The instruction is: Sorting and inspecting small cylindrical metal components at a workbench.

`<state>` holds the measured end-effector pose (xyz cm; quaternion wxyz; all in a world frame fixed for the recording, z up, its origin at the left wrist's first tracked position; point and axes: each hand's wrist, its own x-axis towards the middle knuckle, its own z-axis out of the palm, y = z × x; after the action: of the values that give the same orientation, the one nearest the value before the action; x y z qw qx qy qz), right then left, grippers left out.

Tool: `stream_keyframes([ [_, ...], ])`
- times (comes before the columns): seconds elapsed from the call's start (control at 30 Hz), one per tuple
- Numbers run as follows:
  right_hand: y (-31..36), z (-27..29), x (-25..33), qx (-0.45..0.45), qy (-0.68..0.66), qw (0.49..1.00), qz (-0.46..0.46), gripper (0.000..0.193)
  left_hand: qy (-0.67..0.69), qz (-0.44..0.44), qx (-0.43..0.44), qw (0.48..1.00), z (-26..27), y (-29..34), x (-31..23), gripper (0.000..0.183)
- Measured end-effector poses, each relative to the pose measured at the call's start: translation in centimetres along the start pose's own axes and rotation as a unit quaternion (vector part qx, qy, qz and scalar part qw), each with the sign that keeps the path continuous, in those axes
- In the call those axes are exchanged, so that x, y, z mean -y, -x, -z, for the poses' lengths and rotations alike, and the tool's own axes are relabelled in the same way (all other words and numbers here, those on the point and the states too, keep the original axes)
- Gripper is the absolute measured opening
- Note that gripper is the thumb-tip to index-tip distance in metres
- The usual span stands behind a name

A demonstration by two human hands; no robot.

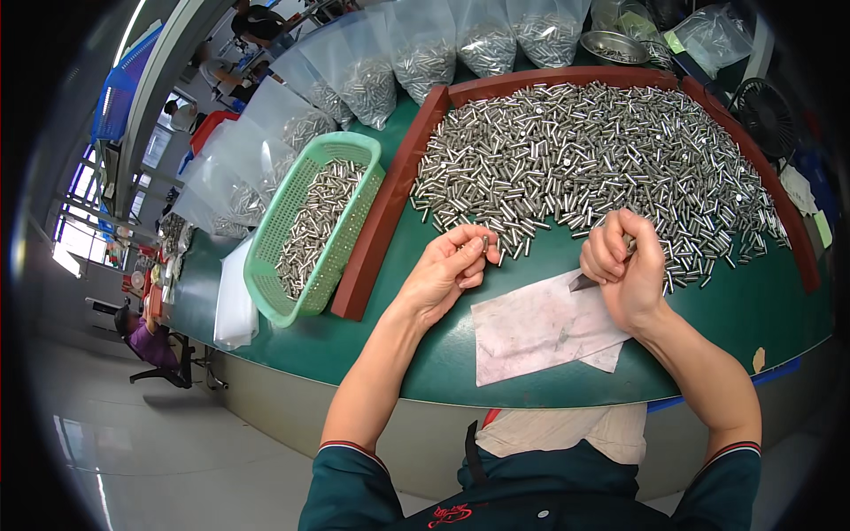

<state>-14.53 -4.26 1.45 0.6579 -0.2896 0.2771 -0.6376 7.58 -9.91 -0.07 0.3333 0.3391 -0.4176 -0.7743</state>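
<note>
A wide heap of short shiny metal pins (567,159) is spread over the green table. At its near left edge my left hand (447,273) is closed in a pinch, with a small metal pin (485,241) between thumb and fingertips. My right hand (627,270) is curled shut above a stained whitish cloth (522,332). A thin grey pointed tip (580,283) shows below its fingers; the rest of that thing is hidden in the fist, and its kind cannot be made out. The cloth lies on the table between my forearms.
A dark red wooden border (381,221) frames the heap. Left of it stands a green plastic basket (376,168) with more pins. Clear bags of pins (425,62) line the back, with a metal bowl (614,44). A black fan (766,115) stands right. People work farther off.
</note>
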Motion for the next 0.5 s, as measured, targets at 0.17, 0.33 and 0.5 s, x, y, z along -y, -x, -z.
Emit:
stream_keyframes([
  [0.17,-0.1,0.4,-0.1,0.003,-0.004,1.000,0.004,0.034,-0.085,-0.011,-0.012,0.996,-0.8,0.1,0.1,0.012],
  [0.33,-0.2,0.1,-0.5,0.022,-0.016,1.000,0.009,0.034,-0.432,-0.149,-0.019,0.890,-4.4,1.6,1.4,0.009],
  [0.5,0.1,0.1,-0.3,0.014,-0.022,0.999,0.027,0.034,-0.597,-0.213,-0.005,0.773,-6.7,1.6,3.5,0.013],
])
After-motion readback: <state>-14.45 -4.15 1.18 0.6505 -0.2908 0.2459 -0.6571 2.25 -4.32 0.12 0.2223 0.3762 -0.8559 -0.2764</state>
